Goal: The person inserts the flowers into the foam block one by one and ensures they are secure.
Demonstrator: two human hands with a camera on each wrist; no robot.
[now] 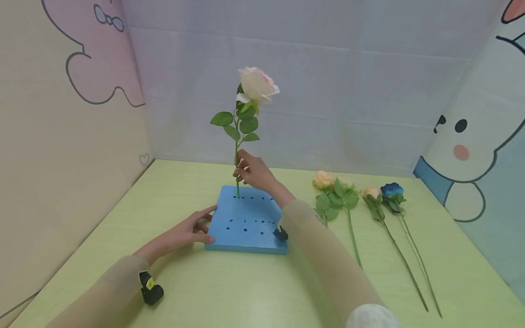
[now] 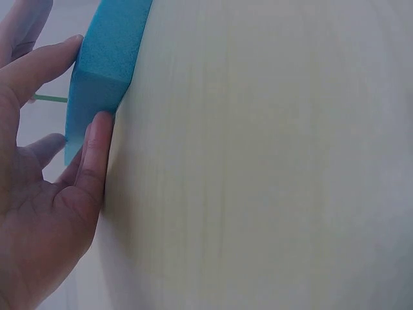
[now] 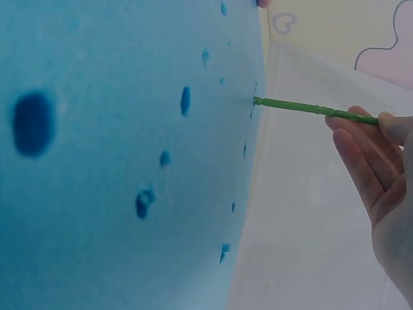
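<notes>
Right hand [image 1: 255, 174] pinches the lone upright pale-pink rose [image 1: 257, 85] at the foam block [image 1: 242, 209] below, left hand [image 1: 193, 229] braced alongside, fingers extended, with peach roses [image 1: 323, 180] and blue rose [image 1: 392, 190] rightward unplanted!

A creased, pale lilac cloth backdrop [image 1: 311, 91] hangs at 12 o'clock. At 10, a pink cartoon figure [image 1: 106, 64] wearing a bow [image 1: 108, 20] marks the cream wall [image 1: 74, 168]; a heart outline [image 1: 144, 159] sits at 9. A white cartoon animal [image 1: 484, 136] fills 3. The pale yellow-green table [image 1: 246, 291] spreads toward 6.
</notes>
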